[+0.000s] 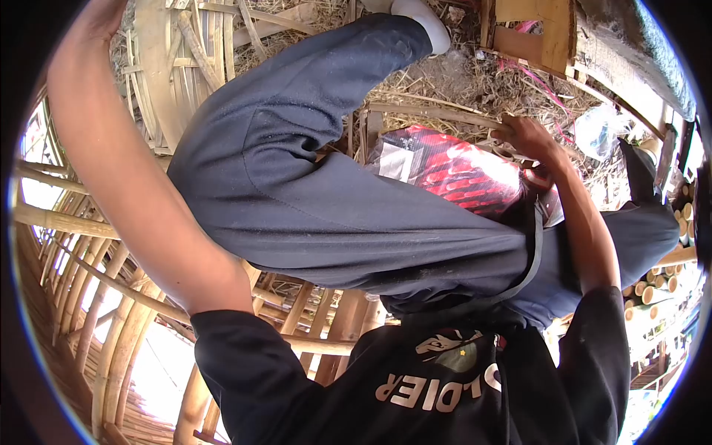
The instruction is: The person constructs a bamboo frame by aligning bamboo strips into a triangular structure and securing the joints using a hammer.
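My right hand [530, 137] is closed, its fingers around the end of a thin bamboo strip [437, 111] that runs left over the straw-littered ground. Below that strip, a red and black glossy plastic sheet or bag [463, 170] lies between my legs, under my right forearm. At the top left edge, only the base of my left hand [104, 18] shows; its fingers are cut off by the frame. Nearest to it are pale split bamboo slats [159, 74].
My bent legs in dark trousers [297, 200] fill the middle. A wooden frame [545, 37] stands at the top right, above a clear plastic bag [597, 133]. Cut bamboo poles [656, 293] are stacked at the right. Curved bamboo rails [111, 326] stand at the lower left.
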`<state>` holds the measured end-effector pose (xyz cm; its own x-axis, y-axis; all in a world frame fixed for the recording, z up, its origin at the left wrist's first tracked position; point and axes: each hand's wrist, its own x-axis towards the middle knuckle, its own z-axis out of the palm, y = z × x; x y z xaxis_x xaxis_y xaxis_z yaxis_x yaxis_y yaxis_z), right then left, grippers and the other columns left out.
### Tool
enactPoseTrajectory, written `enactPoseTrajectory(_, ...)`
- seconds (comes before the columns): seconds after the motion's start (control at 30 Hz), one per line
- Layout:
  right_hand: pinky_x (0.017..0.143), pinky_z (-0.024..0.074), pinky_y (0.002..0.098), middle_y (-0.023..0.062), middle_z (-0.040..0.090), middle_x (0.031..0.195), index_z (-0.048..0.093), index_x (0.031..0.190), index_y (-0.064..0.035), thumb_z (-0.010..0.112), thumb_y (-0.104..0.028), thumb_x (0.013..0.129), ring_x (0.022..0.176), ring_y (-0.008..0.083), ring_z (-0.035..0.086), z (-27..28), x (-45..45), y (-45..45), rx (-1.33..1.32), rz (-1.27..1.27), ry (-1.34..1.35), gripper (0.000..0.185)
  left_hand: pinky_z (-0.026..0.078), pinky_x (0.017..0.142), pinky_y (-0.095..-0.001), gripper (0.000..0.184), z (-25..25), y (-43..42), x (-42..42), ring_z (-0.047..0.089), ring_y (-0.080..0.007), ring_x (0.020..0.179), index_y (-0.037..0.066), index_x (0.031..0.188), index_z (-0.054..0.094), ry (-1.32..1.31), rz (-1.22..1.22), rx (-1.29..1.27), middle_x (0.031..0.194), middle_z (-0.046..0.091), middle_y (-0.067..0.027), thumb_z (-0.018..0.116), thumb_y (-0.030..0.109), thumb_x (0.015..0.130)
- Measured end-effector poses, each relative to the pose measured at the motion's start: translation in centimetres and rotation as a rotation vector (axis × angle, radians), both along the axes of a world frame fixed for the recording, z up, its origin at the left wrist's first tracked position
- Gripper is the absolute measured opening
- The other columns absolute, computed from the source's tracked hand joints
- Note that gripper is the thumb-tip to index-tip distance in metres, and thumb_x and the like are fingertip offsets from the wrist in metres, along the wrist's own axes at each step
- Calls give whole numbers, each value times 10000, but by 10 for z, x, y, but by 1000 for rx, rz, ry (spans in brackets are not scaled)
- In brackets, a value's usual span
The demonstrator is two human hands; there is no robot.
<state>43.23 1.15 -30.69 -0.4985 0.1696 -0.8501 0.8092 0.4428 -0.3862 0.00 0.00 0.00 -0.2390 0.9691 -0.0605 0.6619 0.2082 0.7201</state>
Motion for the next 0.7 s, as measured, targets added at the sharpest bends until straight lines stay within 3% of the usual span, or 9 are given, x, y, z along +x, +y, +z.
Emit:
enactPoseTrajectory(0.07, 774, 500, 491, 259, 687, 878, 668, 968, -29, 598, -582, 951, 877, 349, 703, -19, 13, -2, 35, -26, 165, 557, 461, 580, -182, 400, -13, 4, -6, 438, -83, 623, 61, 1386, 531, 0, -26, 149, 759, 520, 26, 375, 268, 1082)
enactPoseTrajectory(0.17, 764, 503, 462, 226, 680, 850, 660, 934, -4, 608, -563, 956, 831, 335, 682, -15, 2, -9, -195, -10, 122, 562, 446, 549, -174, 395, -12, 7, 8, 433, -82, 607, 54, 1375, 543, 14, 114, 223, 750, 518, 31, 370, 259, 1084)
enactPoseTrajectory(0.23, 788, 510, 444, 228, 684, 883, 688, 1003, 20, 525, -677, 949, 844, 338, 669, -5, -3, 5, -276, 86, 222, 717, 440, 548, -162, 390, -5, 6, 8, 440, -79, 611, 58, 1354, 566, 54, 50, 200, 755, 526, 33, 382, 266, 1081)
enactPoseTrajectory(0.3, 960, 483, 486, 243, 685, 1152, 681, 1179, -11, 373, -763, 948, 1091, 369, 656, 0, -17, 6, -374, -68, -188, 845, 438, 552, -155, 386, -4, 5, 9, 448, -77, 617, 61, 1336, 586, 98, -62, 160, 762, 534, 33, 394, 274, 1078)
enactPoseTrajectory(0.37, 971, 484, 482, 251, 690, 1160, 700, 1163, 9, 346, -824, 911, 1102, 347, 661, -5, -27, 3, -356, -171, -242, 939, 430, 550, -141, 387, -10, 6, 12, 445, -72, 616, 60, 1315, 607, 89, 77, 200, 753, 528, 33, 411, 291, 1073)
enactPoseTrajectory(0.43, 972, 477, 500, 275, 705, 1066, 721, 1082, 30, 345, -829, 906, 1099, 371, 661, -17, -16, -4, -10, -149, -33, 954, 427, 549, -136, 388, -12, 6, 6, 445, -71, 616, 56, 1308, 612, 89, 141, 224, 750, 527, 31, 416, 293, 1072)
enactPoseTrajectory(0.53, 684, 533, 495, 172, 679, 809, 679, 1197, 23, 398, -666, 994, 706, 332, 652, -69, -15, 40, 113, 169, 146, 772, 426, 547, -136, 386, -14, 5, 5, 450, -71, 615, 46, 1308, 606, 99, 136, 217, 751, 528, 26, 415, 284, 1073)
enactPoseTrajectory(0.6, 630, 523, 495, 138, 659, 733, 679, 1193, 21, 391, -568, 1047, 594, 323, 617, -81, -5, 26, 155, 188, 247, 672, 425, 545, -135, 385, -18, 8, 9, 453, -71, 615, 39, 1308, 602, 107, 125, 208, 751, 529, 23, 414, 279, 1073)
enactPoseTrajectory(0.7, 458, 463, 425, 56, 529, 590, 668, 1221, -2, 472, -308, 1070, 453, 249, 507, -80, -20, 17, 106, 25, 35, 393, 424, 543, -135, 383, -18, 10, 12, 457, -71, 614, 29, 1309, 597, 115, 108, 213, 752, 531, 18, 413, 270, 1074)
